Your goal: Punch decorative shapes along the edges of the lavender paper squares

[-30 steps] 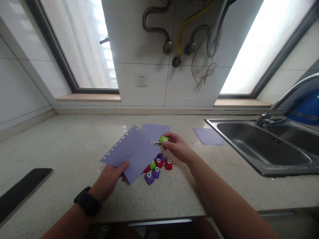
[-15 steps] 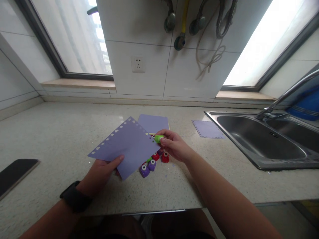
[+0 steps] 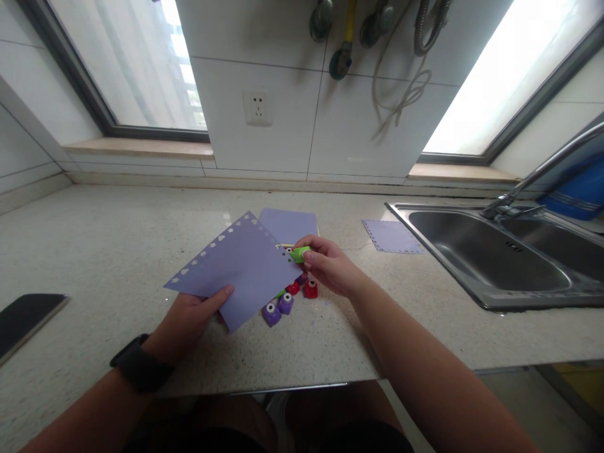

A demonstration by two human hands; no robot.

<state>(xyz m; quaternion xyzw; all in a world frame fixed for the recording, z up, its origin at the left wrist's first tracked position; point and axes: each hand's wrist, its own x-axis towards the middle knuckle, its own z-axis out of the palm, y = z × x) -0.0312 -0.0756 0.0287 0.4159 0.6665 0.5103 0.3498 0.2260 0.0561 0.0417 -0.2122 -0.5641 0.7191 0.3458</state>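
My left hand [image 3: 198, 314] grips a purple sheet [image 3: 245, 270] by its lower left part, thumb on top. Cut-out shapes run along the sheet's upper left edge and part of its right edge. At that right edge my right hand [image 3: 330, 264] is closed on a green punch [image 3: 300, 254], which touches the sheet. Below the sheet on the counter sit purple punches [image 3: 272, 313] and a red punch [image 3: 311, 289], with others partly hidden. More purple paper [image 3: 290, 224] lies behind the held sheet.
A punched purple sheet [image 3: 392, 236] lies on the counter [image 3: 117, 251] beside the metal sink [image 3: 481, 251]. A dark flat object [image 3: 28, 318] rests at the far left. Pipes and a socket [image 3: 257, 108] are on the wall.
The whole view has shifted slightly, so things appear a little higher. Both hands keep their hold on the sheet and the green punch.
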